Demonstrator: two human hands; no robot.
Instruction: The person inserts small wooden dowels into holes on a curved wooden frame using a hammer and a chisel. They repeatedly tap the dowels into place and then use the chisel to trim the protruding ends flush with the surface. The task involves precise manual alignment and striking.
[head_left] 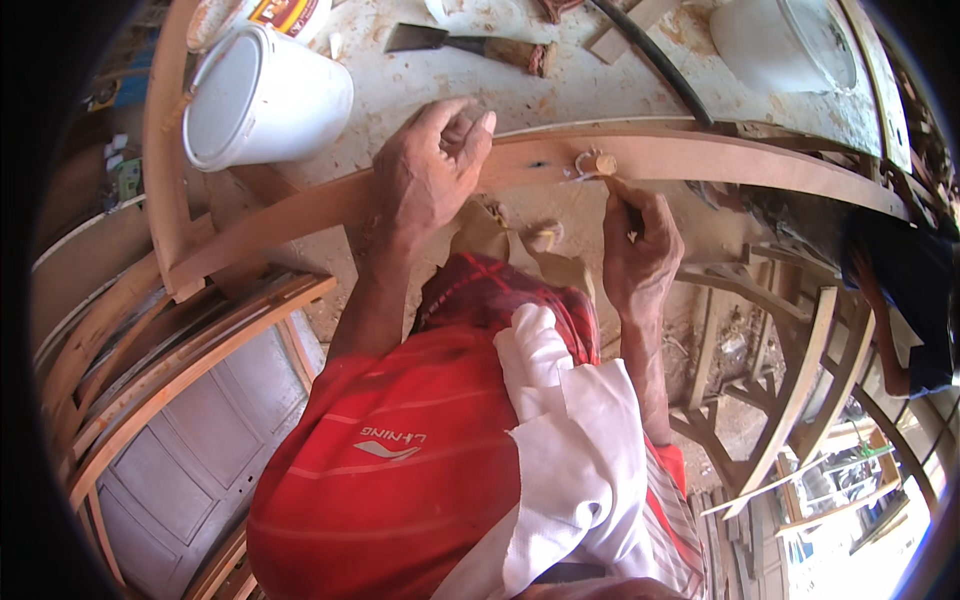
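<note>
A long reddish-brown wooden rail [700, 155] runs across in front of me. From its face sticks the round end of a wooden dowel [604, 164], ringed with white glue-like smears. My right hand [642, 245] is below the rail, fingers curled, with a fingertip touching the dowel's lower edge. Over the rail to the left lies my left hand [430, 165], its fingers bent in and the thumb close to them. Whatever those fingers hold, if anything, is hidden. A dark-bladed chisel-like tool [470, 45] with a worn wooden handle lies beyond, on the pale worktop [400, 110].
A white lidded bucket [270, 95] lies tipped at the left. Another white tub [785, 45] stands far right, near a black hose [655, 60]. An upright wooden piece [165, 130] meets the rail's left end. Wooden frames [800, 390] stand at right, beside another person's arm [880, 320].
</note>
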